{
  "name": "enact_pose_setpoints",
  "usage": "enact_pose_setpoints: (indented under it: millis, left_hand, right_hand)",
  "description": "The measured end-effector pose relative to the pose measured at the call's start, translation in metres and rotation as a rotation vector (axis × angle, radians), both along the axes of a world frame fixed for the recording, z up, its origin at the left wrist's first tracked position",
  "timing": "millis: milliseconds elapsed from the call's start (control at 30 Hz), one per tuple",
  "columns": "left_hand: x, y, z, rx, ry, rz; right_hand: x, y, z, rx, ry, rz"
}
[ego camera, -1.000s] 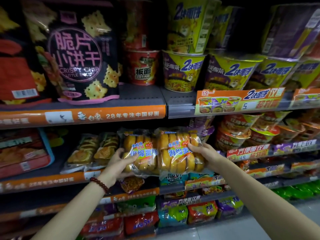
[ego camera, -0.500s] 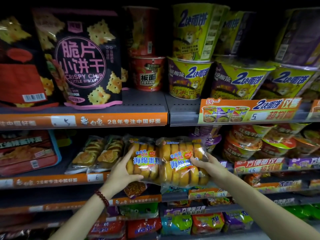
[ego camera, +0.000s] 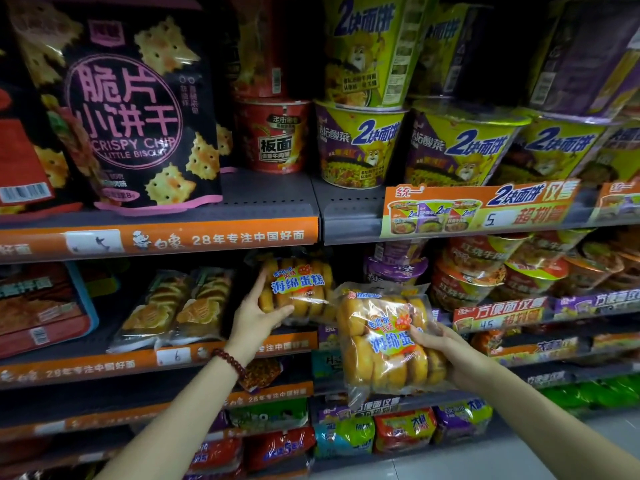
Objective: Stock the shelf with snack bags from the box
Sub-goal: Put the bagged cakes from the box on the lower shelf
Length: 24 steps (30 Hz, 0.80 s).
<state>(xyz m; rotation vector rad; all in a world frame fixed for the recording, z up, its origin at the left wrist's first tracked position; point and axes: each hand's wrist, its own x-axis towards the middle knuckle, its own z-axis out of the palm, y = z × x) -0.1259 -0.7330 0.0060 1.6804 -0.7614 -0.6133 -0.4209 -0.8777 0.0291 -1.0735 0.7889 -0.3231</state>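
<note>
While both arms reach toward the stocked racks, the notes run as follows:

Shelving: a multi-tier store shelf [ego camera: 166, 237] with orange price strips fills the view, packed on every level.

Top tier, right: green-and-purple noodle cups [ego camera: 356, 147] stand in a row, more stacked on top; one red noodle cup [ego camera: 277, 136] stands to their left.

Top tier, left: black biscuit bag [ego camera: 135, 112] with pink lettering, upright, just beside the red cup.

Middle tier, left: two clear pastry packs [ego camera: 180, 306] lean side by side, near the left hand.

Middle tier, right: red noodle bowls [ego camera: 485, 271] crowd the level, some stacked.

Right cake bag [ego camera: 384, 344]: clear bag of golden sponge cakes, held out in front of the shelf edge, tilted, below and right of the other bag.

Left cake bag [ego camera: 298, 289]: same kind, sitting on the middle tier just under the orange strip.

Right hand [ego camera: 450, 358]: fingers curled round the right cake bag's right side, thumb across its front.

Left hand [ego camera: 256, 313]: thumb and fingers spread and clamped on the left cake bag's lower left corner.

Bracelet [ego camera: 230, 363]: dark red beads on the left wrist.
</note>
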Motion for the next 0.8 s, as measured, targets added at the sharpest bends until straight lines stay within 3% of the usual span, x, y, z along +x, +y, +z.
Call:
enact_pose_setpoints:
  millis: [133,333,500,800]
  left_hand:
    - [0.003,-0.016,-0.005,0.112,-0.041,-0.09]
    - [0.024,-0.009,-0.001,0.234,-0.293,-0.179]
    - [0.013,-0.006,-0.005,0.143,-0.253,-0.024]
    - [0.025,0.002,0.001,0.281,-0.292,-0.277]
  right_hand:
    - [-0.003,0.0,0.005,-0.002,-0.009,0.012]
    - [-0.002,-0.001,0.003,-0.025,0.026,-0.017]
    - [0.005,-0.005,-0.004,0.008,-0.006,-0.027]
    - [0.03,0.002,0.01,0.005,-0.016,-0.005]
